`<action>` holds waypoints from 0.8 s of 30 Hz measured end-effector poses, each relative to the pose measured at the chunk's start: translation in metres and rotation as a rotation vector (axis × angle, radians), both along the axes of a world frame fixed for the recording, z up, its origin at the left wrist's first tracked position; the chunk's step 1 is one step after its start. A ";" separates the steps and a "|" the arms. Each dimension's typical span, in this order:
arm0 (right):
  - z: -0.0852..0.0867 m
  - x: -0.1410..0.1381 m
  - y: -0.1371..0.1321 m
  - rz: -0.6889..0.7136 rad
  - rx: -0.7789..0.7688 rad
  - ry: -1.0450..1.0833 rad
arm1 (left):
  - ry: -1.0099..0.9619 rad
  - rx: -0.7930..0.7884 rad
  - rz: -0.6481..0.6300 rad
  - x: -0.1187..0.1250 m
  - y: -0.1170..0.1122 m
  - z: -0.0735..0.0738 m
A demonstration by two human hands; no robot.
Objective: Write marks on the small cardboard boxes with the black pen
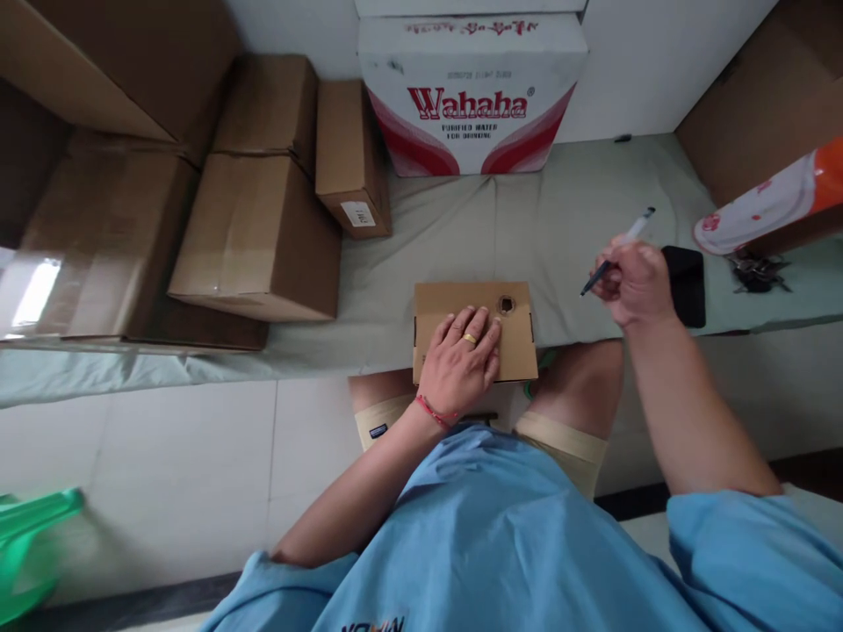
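Observation:
A small flat cardboard box (520, 338) lies at the near edge of a cloth-covered table (461, 228), right in front of me. It has a round hole near its top right corner. My left hand (459, 360) rests flat on the box lid, fingers stretched out, a ring on one finger and a red string at the wrist. My right hand (632, 283) hovers to the right of the box, closed around a pen (616, 251) whose dark tip points down and left.
Several brown cartons (256, 228) are stacked on the left. A white and red Wahaha water carton (471, 92) stands at the back. A black phone (687, 285), keys (757, 270) and an orange-and-white roll (770, 204) lie at the right. A green object (26, 544) is on the floor.

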State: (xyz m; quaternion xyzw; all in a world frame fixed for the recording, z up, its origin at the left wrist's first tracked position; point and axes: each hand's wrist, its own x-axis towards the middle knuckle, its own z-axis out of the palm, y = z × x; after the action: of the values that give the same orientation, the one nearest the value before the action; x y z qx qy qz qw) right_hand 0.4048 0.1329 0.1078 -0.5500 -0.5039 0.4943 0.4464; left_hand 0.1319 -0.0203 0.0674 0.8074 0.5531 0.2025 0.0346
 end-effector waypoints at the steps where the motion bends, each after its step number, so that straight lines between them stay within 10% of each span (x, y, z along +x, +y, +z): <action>1: 0.004 -0.012 -0.008 0.026 -0.043 0.177 | 0.002 -0.001 0.005 0.001 0.000 0.000; 11: -0.022 -0.119 -0.062 -0.071 0.069 0.246 | 0.018 0.032 0.018 0.004 0.004 0.002; 24: -0.033 -0.120 -0.077 -0.232 0.272 -0.248 | -0.017 -0.024 0.012 0.005 0.001 0.000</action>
State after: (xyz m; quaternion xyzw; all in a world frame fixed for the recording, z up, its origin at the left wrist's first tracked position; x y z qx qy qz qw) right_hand 0.2843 0.0559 0.0744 -0.5954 -0.5505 0.2956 0.5051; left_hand 0.1370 -0.0190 0.0678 0.8017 0.5602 0.2028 0.0478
